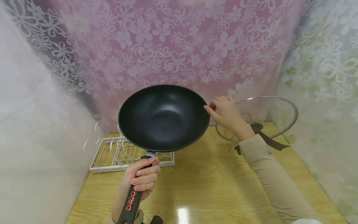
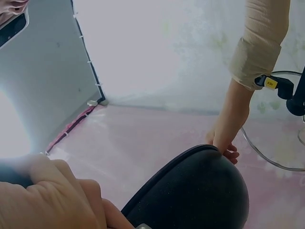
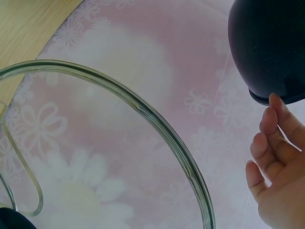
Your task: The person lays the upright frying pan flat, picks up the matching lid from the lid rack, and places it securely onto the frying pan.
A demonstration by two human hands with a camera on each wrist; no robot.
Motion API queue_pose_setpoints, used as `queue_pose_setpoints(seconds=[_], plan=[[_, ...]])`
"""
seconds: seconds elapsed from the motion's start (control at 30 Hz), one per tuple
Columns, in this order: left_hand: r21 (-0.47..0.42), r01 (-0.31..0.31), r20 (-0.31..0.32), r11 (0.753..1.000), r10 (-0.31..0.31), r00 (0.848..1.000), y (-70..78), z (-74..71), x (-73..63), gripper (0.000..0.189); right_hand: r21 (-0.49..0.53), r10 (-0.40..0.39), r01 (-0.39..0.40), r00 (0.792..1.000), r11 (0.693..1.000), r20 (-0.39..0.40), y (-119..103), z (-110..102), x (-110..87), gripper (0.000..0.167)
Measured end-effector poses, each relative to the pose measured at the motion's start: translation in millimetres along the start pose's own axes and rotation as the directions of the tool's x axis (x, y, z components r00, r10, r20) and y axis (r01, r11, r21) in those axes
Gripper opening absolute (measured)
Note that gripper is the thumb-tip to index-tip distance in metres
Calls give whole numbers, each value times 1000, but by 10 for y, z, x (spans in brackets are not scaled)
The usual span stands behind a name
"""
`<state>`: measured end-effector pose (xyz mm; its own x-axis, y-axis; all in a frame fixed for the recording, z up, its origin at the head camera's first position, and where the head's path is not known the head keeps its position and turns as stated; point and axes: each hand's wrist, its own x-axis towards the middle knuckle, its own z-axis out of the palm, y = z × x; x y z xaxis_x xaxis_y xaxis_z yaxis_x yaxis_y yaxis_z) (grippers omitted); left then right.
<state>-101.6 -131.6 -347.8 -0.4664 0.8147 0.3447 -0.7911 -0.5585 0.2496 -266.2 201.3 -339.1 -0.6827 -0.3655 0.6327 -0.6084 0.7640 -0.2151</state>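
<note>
A black wok (image 1: 165,118) is held up above the table, its inside facing me and its handle toward me. My left hand (image 1: 144,177) grips the black handle (image 1: 130,202) with red lettering. At the wok's right edge, my right hand (image 1: 225,113) pinches the rim, thumb on the inner side. In the right wrist view, fingertips (image 3: 268,117) lie at the outer edge of the wok (image 3: 271,47). Behind the right forearm stands a clear glass lid with a metal rim (image 1: 295,115) and a black handle (image 1: 271,141).
A white wire rack (image 1: 109,168) stands on the wooden table (image 1: 201,183) at the left, partly behind the wok. Flowered pink cloth (image 1: 179,46) hangs at the back, with pale sheets (image 1: 321,102) at the sides. A small black object (image 1: 156,219) shows at the lower edge.
</note>
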Motion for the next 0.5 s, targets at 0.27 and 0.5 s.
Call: queue_pose_setpoints(seconds=[0.27,0.5], plan=[[-3,4,-7,1000,-4,1000,1,4,35,21,13,33,-33,998,999,45,9,-31,18,23],[0,11,6,1000,-11,1000,-17,1,20,21,33,83,-86,993,996,88,-22,-30,5,21]])
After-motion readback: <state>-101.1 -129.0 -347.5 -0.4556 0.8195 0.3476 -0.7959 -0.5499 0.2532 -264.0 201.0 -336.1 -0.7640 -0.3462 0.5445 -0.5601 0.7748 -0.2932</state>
